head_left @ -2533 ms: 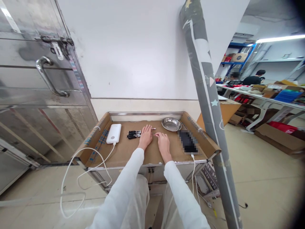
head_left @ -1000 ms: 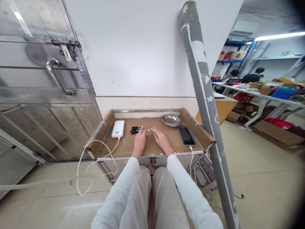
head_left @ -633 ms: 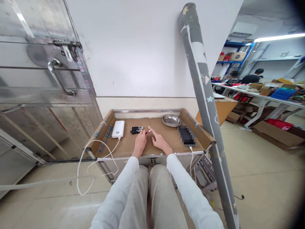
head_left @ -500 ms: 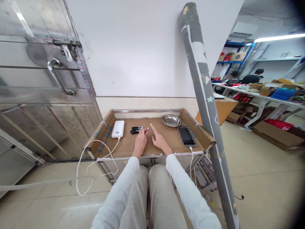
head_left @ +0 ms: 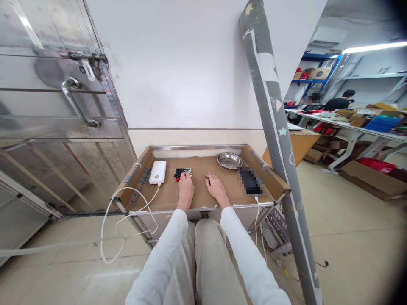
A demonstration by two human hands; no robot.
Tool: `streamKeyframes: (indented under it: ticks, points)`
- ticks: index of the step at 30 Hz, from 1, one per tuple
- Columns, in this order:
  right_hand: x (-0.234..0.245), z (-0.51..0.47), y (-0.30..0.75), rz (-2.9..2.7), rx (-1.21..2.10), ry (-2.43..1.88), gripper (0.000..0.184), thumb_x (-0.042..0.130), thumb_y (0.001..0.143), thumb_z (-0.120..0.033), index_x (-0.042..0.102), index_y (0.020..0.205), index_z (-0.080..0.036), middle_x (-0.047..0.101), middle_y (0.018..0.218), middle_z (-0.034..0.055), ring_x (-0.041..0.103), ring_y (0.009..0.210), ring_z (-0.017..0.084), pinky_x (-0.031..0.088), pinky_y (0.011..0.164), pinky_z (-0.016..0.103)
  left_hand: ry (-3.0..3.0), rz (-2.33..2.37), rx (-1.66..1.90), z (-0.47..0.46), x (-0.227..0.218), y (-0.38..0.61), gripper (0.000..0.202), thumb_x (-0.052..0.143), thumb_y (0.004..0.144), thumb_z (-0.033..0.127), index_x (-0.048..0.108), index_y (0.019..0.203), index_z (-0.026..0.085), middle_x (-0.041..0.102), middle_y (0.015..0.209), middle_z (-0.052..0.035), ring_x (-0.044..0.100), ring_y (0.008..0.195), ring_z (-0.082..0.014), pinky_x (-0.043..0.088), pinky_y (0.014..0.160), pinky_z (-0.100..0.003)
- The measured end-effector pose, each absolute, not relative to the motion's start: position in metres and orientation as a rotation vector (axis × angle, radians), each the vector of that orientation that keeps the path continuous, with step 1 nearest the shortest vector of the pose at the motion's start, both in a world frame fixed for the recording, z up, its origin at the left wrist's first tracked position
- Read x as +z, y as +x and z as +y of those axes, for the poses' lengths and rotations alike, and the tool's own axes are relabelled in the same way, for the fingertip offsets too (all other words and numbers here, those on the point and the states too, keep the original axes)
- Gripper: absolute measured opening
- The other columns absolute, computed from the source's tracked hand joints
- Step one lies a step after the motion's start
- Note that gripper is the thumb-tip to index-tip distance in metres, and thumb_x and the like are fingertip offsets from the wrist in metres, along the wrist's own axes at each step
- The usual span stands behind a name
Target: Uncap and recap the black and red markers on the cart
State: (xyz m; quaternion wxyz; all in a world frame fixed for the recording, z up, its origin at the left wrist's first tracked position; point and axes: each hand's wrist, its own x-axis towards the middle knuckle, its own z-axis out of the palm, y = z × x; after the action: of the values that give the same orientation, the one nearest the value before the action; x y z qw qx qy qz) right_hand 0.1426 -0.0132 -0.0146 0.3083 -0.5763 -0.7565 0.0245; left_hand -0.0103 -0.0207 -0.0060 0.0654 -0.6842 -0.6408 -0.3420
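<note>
My left hand [head_left: 186, 188] rests on the cardboard-lined tray top [head_left: 197, 197]. Its fingers are curled onto a red-tipped pen [head_left: 178, 179], which lies against a small row of black pens [head_left: 182, 172]. My right hand [head_left: 214, 186] lies palm down on the cardboard a hand's width to the right, fingers loosely stretched and holding nothing. Both sleeves are white.
A white power bank [head_left: 158, 171] with a looping white cable [head_left: 127, 212] lies left of the pens. A steel dish [head_left: 229, 160] and a dark phone [head_left: 250, 181] sit to the right. A grey rolled mat [head_left: 273, 127] leans at the right edge, a steel door [head_left: 63, 106] stands left, and people sit far right.
My left hand carried the red-tipped pen leftward and lowered it beside the black pens. My right hand drew back from pointing and now lies flat on the cardboard.
</note>
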Motion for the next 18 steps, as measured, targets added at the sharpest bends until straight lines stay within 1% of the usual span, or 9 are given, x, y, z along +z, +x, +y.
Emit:
streamKeyframes:
  ticks: [2,4,7,13,18]
  points:
    - [-0.016,-0.0122,0.1431,-2.004,0.058,-1.523,0.037,0.039,0.09,-0.016,0.058,0.123,-0.014,0.056,0.132,0.0143,0.049,0.126,0.022,0.039,0.106,0.04,-2.263,-1.786,-1.037,-0.0196,-0.0055,-0.0099,0.027,0.033,0.088,0.005,0.053,0.104,0.013,0.054,0.105,-0.0139,0.059,0.094,-0.0206,0.048,0.084,-0.033]
    - [-0.0173,-0.0114,0.1435,-2.005,0.059,-1.517,0.038,0.039,0.091,-0.016,0.058,0.123,-0.013,0.055,0.132,0.0152,0.049,0.126,0.022,0.038,0.106,0.04,-2.456,-1.675,-0.995,-0.0194,-0.0054,-0.0099,0.022,0.036,0.089,0.009,0.055,0.098,0.016,0.056,0.1,-0.0102,0.06,0.092,-0.0194,0.048,0.085,-0.032]
    - [-0.0178,-0.0109,0.1436,-1.999,0.071,-1.512,0.037,0.039,0.091,-0.016,0.058,0.122,-0.012,0.055,0.132,0.0156,0.049,0.125,0.022,0.038,0.106,0.039,-2.591,-1.649,-0.966,-0.0192,-0.0055,-0.0106,0.019,0.038,0.09,0.012,0.056,0.089,0.018,0.058,0.094,-0.007,0.059,0.092,-0.0192,0.047,0.088,-0.034]
    - [-0.016,-0.0115,0.144,-1.997,0.096,-1.522,0.038,0.038,0.091,-0.016,0.058,0.122,-0.011,0.055,0.133,0.0147,0.048,0.126,0.022,0.037,0.107,0.038,-2.622,-1.682,-1.045,-0.0175,-0.0052,-0.0122,0.019,0.039,0.09,0.011,0.057,0.09,0.018,0.058,0.094,-0.0066,0.058,0.093,-0.0185,0.046,0.09,-0.034]
    - [-0.0135,-0.0129,0.1445,-2.007,0.12,-1.532,0.038,0.037,0.091,-0.016,0.057,0.123,-0.011,0.055,0.133,0.0143,0.048,0.126,0.022,0.037,0.107,0.038,-2.619,-1.68,-1.002,-0.0222,-0.0033,-0.013,0.019,0.039,0.09,0.01,0.057,0.091,0.017,0.058,0.096,-0.0071,0.057,0.093,-0.0182,0.045,0.089,-0.033]
